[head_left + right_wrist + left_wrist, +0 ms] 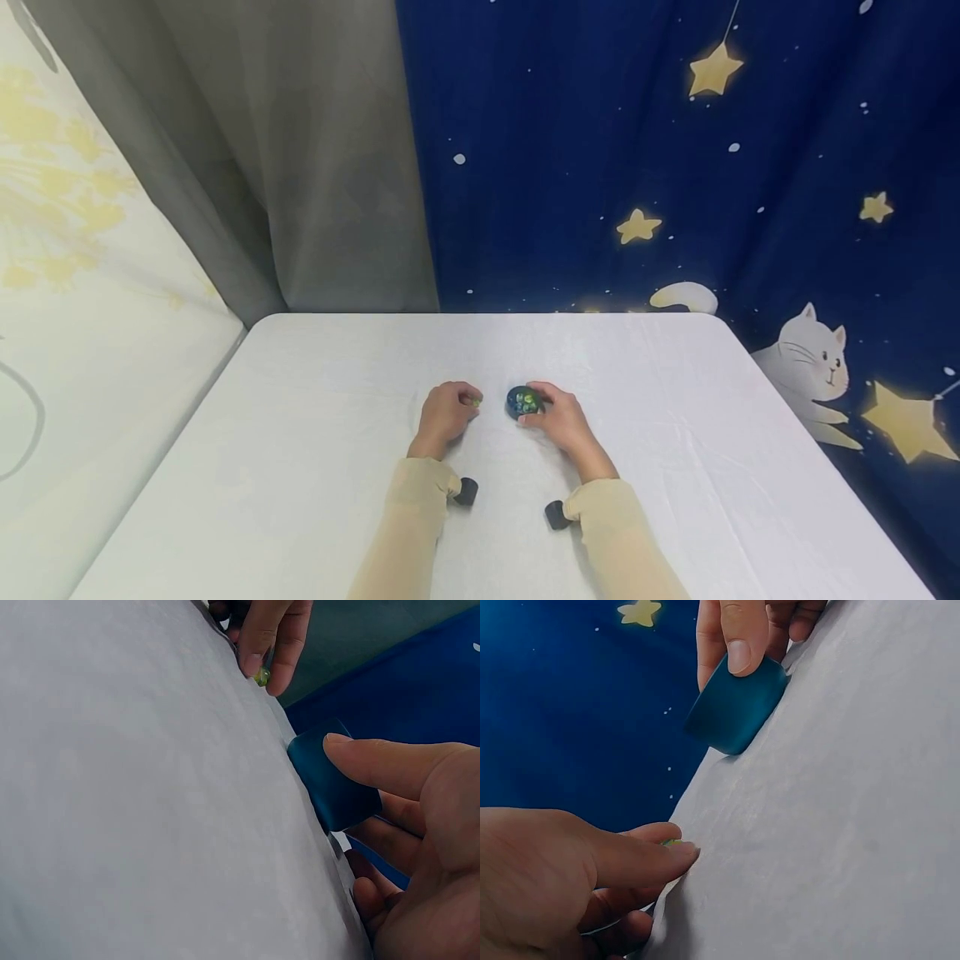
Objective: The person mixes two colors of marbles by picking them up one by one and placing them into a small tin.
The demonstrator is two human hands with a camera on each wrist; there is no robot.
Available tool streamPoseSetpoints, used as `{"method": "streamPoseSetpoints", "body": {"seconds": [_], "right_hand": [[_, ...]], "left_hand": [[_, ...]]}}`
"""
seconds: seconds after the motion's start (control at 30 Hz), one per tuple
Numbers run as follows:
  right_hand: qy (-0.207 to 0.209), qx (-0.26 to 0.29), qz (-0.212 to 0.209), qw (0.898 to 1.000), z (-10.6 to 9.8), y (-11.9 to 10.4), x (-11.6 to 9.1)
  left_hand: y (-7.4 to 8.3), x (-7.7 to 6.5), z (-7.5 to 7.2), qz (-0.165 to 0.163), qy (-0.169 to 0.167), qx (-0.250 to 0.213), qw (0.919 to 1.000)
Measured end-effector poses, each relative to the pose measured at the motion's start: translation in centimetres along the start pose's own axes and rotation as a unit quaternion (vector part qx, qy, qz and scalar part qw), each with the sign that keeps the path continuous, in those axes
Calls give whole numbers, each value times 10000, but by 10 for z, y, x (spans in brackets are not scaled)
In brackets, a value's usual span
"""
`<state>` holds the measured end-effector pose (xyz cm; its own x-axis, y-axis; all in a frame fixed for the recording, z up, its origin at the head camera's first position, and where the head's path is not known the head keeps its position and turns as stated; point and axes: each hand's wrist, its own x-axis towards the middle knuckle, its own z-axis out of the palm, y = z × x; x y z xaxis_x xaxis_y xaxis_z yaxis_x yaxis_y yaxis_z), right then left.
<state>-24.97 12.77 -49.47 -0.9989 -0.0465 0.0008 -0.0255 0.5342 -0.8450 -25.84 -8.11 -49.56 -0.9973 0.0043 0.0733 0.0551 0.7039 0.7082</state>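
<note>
My left hand (446, 413) pinches a small yellow-green glass marble (262, 676) between thumb and fingertips, close over the white table. Most of the marble is hidden by the fingers in the left wrist view. To its right, my right hand (564, 419) grips a small round teal bowl (327, 777), with the thumb on the near side and fingers round the far side. The bowl stands on the cloth, its opening facing up, and several shiny green and clear marbles (528, 400) lie inside it. A short gap separates the left fingertips from the bowl.
A white cloth covers the table (285, 467), which has rounded far corners. Behind it hang a grey curtain (345, 167) and a dark blue curtain (555, 167) with stars and a cat. A pale patterned wall (90, 333) borders the left side. Black wrist devices (466, 492) sit at both cuffs.
</note>
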Motion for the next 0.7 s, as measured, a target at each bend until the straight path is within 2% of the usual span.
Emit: {"method": "streamPoseSetpoints", "body": {"seconds": [0.7], "right_hand": [[11,16,-44,10000,0,1,1]], "left_hand": [[-1,3,0,-24,-38,-69,10000]]}}
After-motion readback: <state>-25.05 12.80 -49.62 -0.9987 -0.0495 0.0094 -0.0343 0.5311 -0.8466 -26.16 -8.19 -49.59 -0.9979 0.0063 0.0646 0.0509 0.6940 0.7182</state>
